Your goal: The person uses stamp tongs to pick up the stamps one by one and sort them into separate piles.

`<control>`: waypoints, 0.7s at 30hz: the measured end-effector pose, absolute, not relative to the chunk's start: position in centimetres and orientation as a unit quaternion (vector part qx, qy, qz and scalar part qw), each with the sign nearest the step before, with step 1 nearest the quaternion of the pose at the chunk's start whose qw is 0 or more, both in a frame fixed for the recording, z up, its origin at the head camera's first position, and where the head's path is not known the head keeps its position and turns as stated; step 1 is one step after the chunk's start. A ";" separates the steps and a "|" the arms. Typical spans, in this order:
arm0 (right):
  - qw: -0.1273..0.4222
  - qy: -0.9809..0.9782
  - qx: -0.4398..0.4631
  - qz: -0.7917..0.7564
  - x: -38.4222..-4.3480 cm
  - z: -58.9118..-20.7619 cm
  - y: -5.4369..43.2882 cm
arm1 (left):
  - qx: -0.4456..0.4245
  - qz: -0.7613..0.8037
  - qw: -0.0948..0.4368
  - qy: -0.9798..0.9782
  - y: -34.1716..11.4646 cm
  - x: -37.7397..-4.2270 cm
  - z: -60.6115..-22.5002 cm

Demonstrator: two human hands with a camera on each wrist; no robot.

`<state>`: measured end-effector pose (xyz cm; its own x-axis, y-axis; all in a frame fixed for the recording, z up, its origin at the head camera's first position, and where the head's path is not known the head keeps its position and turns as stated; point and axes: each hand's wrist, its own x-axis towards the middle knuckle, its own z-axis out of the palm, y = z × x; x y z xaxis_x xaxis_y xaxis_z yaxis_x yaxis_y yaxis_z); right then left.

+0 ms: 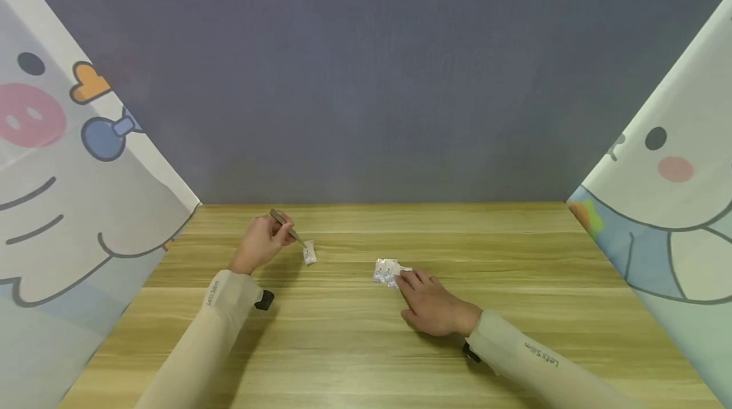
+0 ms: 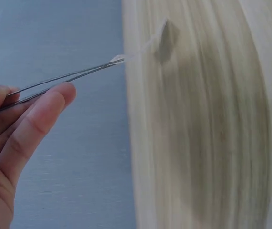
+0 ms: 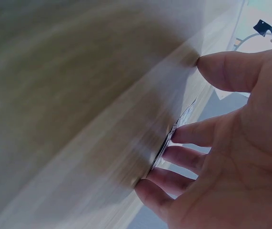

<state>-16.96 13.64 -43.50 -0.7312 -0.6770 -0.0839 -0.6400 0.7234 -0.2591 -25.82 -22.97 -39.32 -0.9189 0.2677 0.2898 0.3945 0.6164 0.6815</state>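
My left hand (image 1: 260, 244) pinches slim metal tweezers (image 2: 97, 67) between thumb and fingers, over the left part of the table. At the tweezers' tips is a small white packet (image 1: 309, 253) with blue print, gripped by one end; the left wrist view shows it nearly edge-on, its far end close over the wood. My right hand (image 1: 434, 307) lies palm down near the middle, fingers outstretched. Its fingertips (image 3: 181, 135) touch several similar packets (image 1: 384, 271), which overlap in a small group. The fingers cover the right end of that group.
The wood-grain table (image 1: 343, 345) spreads under both arms. A grey upright panel (image 1: 377, 79) stands along its far edge. Cartoon-printed panels rise at the left (image 1: 57, 206) and right (image 1: 675, 206). A dark wrist device (image 1: 264, 300) sits by the left cuff.
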 end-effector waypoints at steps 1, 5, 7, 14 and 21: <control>0.088 0.924 -0.355 -0.106 -16.9 -43.5 13.6 | -0.182 -0.394 0.077 -0.898 -23.1 -26.0 -39.4; 0.091 0.926 -0.352 -0.104 -16.9 -43.4 13.5 | -0.189 -0.377 0.074 -0.904 -23.2 -26.5 -40.0; 0.084 0.927 -0.352 -0.099 -17.0 -43.5 13.5 | -0.192 -0.375 0.078 -0.904 -23.2 -26.7 -40.4; 0.045 0.929 -0.353 -0.100 -17.6 -43.5 13.1 | -0.194 -0.333 0.126 -0.914 -23.2 -27.3 -41.0; 0.029 0.934 -0.334 -0.122 -19.0 -43.1 12.8 | -0.197 -0.329 0.176 -0.907 -21.8 -26.8 -40.2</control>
<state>-19.00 12.79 -43.12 -0.7746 -0.6318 0.0270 -0.6175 0.7464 -0.2483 -26.76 -21.82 -40.18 -0.8608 0.2418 0.4478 0.4725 0.7063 0.5271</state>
